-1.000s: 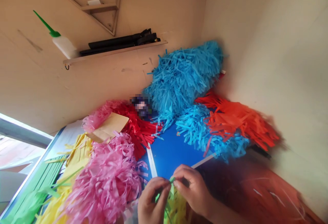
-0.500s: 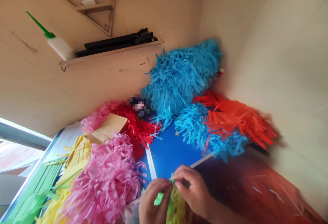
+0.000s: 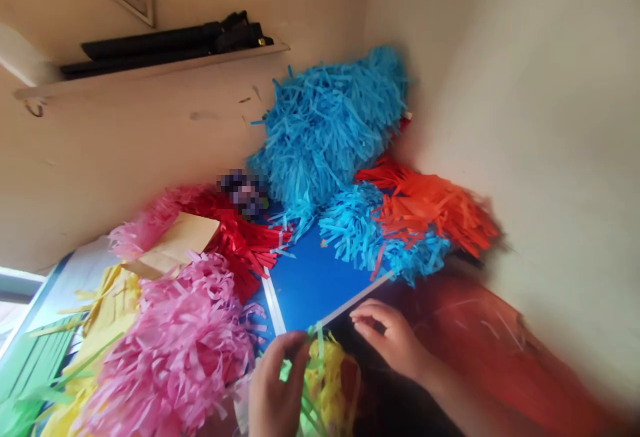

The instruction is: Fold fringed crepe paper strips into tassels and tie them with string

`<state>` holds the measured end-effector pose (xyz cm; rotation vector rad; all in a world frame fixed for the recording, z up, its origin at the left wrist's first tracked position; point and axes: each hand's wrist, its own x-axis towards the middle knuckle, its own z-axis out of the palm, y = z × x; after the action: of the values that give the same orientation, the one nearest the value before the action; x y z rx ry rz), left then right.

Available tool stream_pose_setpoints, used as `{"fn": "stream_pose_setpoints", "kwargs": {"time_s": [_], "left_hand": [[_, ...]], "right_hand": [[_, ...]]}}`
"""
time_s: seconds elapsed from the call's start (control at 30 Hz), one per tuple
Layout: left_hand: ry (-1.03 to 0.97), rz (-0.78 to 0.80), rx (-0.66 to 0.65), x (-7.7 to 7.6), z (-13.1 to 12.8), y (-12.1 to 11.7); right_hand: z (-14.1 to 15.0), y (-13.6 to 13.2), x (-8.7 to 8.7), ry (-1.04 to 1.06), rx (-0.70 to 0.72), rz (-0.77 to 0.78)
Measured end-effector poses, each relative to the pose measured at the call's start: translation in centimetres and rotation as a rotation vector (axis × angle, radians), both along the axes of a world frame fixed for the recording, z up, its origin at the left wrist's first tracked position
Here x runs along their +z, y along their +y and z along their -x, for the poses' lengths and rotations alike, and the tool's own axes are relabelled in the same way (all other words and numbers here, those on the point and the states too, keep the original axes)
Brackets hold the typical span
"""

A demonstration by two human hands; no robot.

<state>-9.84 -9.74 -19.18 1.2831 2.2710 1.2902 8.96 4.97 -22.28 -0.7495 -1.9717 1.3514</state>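
Observation:
My left hand is shut on a bundle of green and yellow paper strips, pinching it near the top. My right hand is open with curved, spread fingers, holding nothing and just clear of the bundle. Beside the hands lies a blue board with a white edge strip. A big pink paper-strip pompom sits left of my left hand. Sky-blue paper pompoms and an orange-red one lie farther off, beyond the board.
A red paper-strip pile lies under a tan paper sheet. Yellow and green strips spread at lower left. Cream walls meet in a corner, with a shelf holding black rods. A dark red cloth fills the lower right.
My right hand has let go of the strips and moved up and right, its fingers opening. My left hand keeps its hold. The whole scene has shifted left and up in view.

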Motion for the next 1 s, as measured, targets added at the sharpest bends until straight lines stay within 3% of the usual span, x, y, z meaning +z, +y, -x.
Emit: {"fn": "stream_pose_setpoints", "kwargs": {"time_s": [0.2, 0.3, 0.37, 0.43, 0.53, 0.7, 0.77, 0.87, 0.93, 1.0], "left_hand": [[-0.293, 0.009, 0.012, 0.2, 0.5, 0.0], [-0.325, 0.066, -0.029, 0.8, -0.2, 0.4], [-0.329, 0.114, -0.067, 1.0, -0.4, 0.5], [-0.276, 0.124, -0.091, 1.0, -0.4, 0.4], [-0.149, 0.015, -0.119, 0.2, -1.0, 0.5], [-0.101, 0.050, -0.419, -2.6, -4.4, 2.6], [-0.212, 0.064, -0.403, -3.7, -5.8, 3.7], [-0.597, 0.171, -0.461, -4.7, -6.9, 4.9], [-0.763, 0.302, -0.556, -4.9, -7.0, 5.2], [-0.833, 0.354, -0.570, -4.8, -6.5, 5.3]], "right_hand": [[-5.3, -0.4, -3.8, -0.520, 0.186, -0.204], [-6.1, -1.1, -4.6, -0.573, 0.203, -0.263], [-6.2, -1.0, -4.7, -0.521, 0.190, -0.176], [-6.1, -0.5, -4.6, -0.487, 0.170, -0.062], [-5.5, -0.1, -4.0, -0.534, 0.141, 0.020], [-4.2, -0.6, -1.3, -0.484, 0.222, 0.039], [-4.0, -0.8, 0.0, -0.471, 0.223, 0.001], [-4.6, -0.3, 1.4, -0.433, 0.185, 0.029], [-5.7, 0.7, 1.5, -0.376, 0.181, 0.138], [-7.7, 2.0, 0.9, -0.336, 0.179, 0.214]]}}
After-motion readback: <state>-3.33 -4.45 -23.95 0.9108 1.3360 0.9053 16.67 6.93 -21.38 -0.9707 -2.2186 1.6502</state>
